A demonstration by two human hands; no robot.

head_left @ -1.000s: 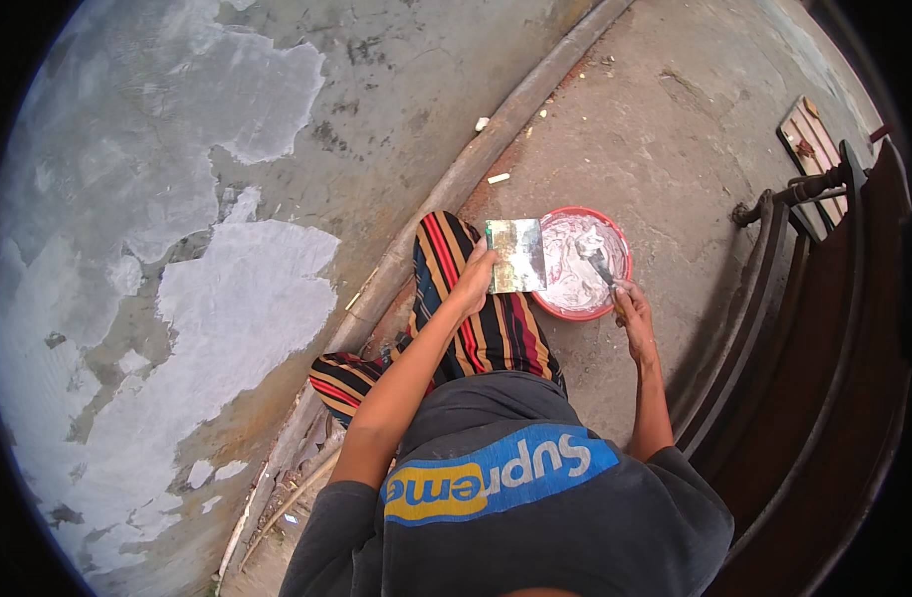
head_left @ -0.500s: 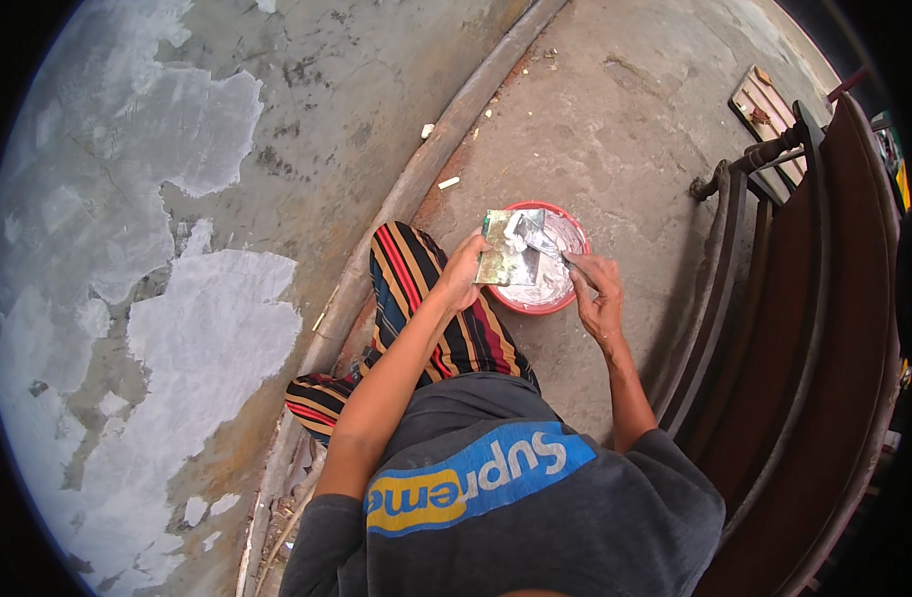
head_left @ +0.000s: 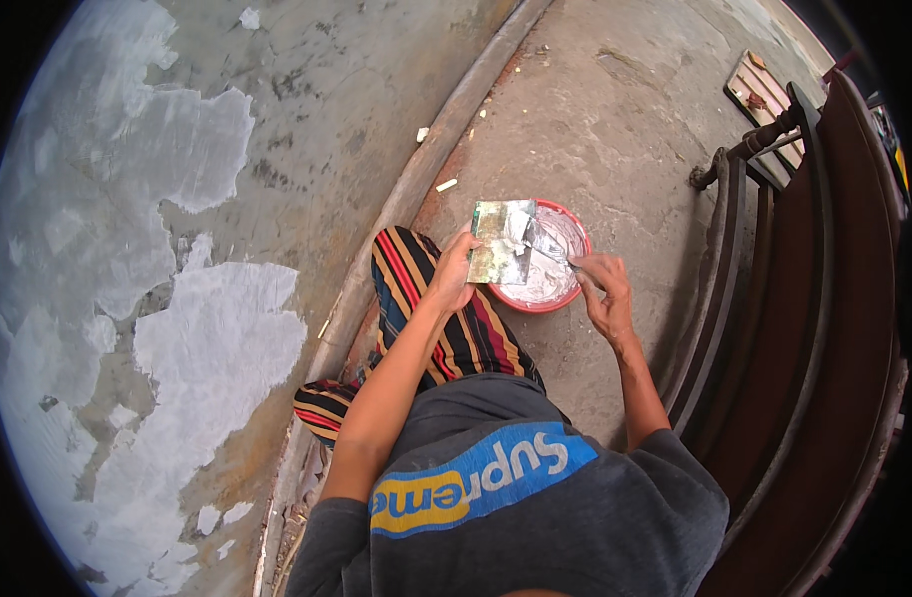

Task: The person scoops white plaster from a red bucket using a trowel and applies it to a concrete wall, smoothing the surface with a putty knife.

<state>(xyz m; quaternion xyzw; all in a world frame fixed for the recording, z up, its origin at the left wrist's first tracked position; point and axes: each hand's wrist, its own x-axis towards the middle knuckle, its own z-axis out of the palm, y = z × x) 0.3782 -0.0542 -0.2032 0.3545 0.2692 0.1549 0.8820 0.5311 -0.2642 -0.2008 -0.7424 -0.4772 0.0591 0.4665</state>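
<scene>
My left hand (head_left: 452, 273) grips the left edge of a flat, smeared rectangular plate (head_left: 498, 261), held over the left part of a round red tub (head_left: 584, 225). White paste (head_left: 547, 282) coats the inside of the tub. In my right hand (head_left: 607, 297) is a putty knife (head_left: 545, 242), pinched near its handle. Its blade reaches left to the plate's right side, where a small white dab (head_left: 521, 246) sits. My right fingers mostly hide the handle.
On the left rises a grey wall (head_left: 306, 109) with white patches. A rounded ledge (head_left: 416, 179) runs along its foot, with small white scraps (head_left: 447, 185) beside it. A dark wooden bench (head_left: 814, 328) stands close on the right; a slatted panel (head_left: 767, 104) lies beyond it.
The putty knife blade has drawn a little to the right across the plate, and the white lump there looks smaller. The plate has shifted slightly left. The view has moved slightly.
</scene>
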